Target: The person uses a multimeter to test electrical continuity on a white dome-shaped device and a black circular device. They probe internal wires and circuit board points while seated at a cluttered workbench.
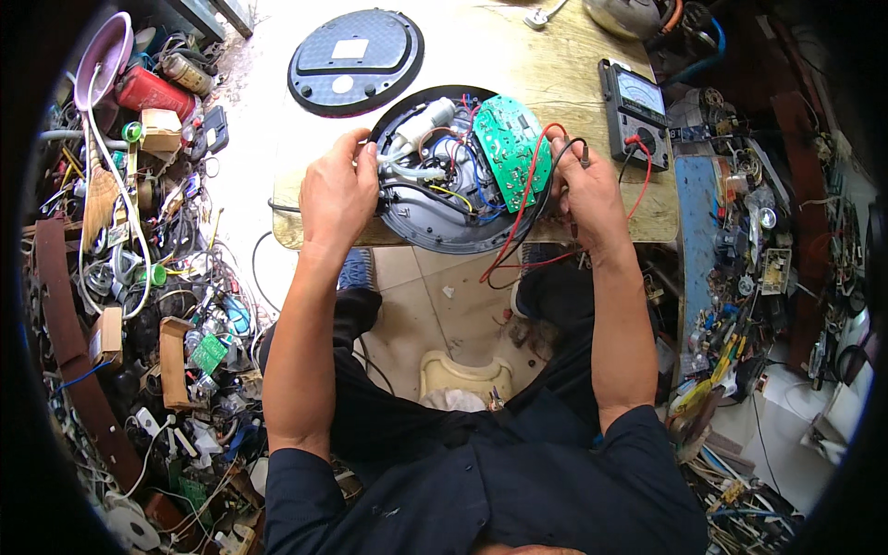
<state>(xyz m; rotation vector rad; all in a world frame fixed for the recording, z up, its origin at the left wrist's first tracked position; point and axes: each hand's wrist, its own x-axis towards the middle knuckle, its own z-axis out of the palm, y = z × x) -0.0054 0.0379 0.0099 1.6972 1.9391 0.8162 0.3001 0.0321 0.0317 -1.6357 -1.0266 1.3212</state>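
Observation:
An opened round appliance housing (435,239) sits at the table's near edge, full of wires, clear tubing (414,172) and a white cylindrical part (433,118). A green circuit board (511,153) stands tilted over its right side, solder face up. My left hand (340,192) is closed on the housing's left rim, its thumb over the edge. At the right rim, beside the board, my right hand (592,196) is closed around test probes (585,159); the tips are hidden. Red and black test leads (529,190) loop in front of the board.
The round dark cover (355,61) lies at the table's far left. An analogue multimeter (636,113) stands at the right edge, its leads plugged in. A white plug (540,17) and a metal pot (622,15) are at the back. Heaped parts (185,361) crowd the left floor.

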